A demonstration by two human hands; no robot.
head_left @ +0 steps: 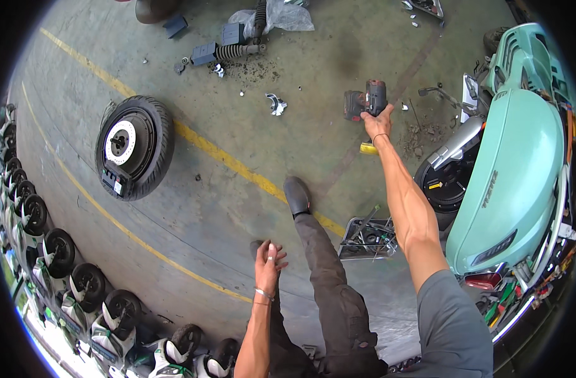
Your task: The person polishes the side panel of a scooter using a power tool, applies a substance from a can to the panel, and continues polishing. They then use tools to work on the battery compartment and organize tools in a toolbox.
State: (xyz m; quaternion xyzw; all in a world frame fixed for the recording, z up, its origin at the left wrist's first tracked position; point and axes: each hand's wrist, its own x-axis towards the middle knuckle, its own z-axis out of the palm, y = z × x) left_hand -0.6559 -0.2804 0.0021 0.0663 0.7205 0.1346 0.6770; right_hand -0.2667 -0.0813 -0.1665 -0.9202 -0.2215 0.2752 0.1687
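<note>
My right hand (379,123) reaches forward with its fingers closed round a black and red cordless power drill (376,96). The drill's battery end points left, and its tip is hard to make out. Just below that wrist lies a small yellow and dark object (368,148) whose kind I cannot tell. My left hand (270,263) hangs in front of my legs, fingers loosely bent and apart, holding nothing. Right of my outstretched arm stands a mint-green scooter (512,170) with its dark wheel (449,179) showing. A metal tray (368,256) of tools and small parts sits near my forearm.
A loose wheel with tyre (159,145) lies at left. Shock absorbers (237,50) and blue-grey boxes (204,53) lie ahead among dirt. A broken silver part (276,104) is on the floor. Several scooters (89,283) line the left edge.
</note>
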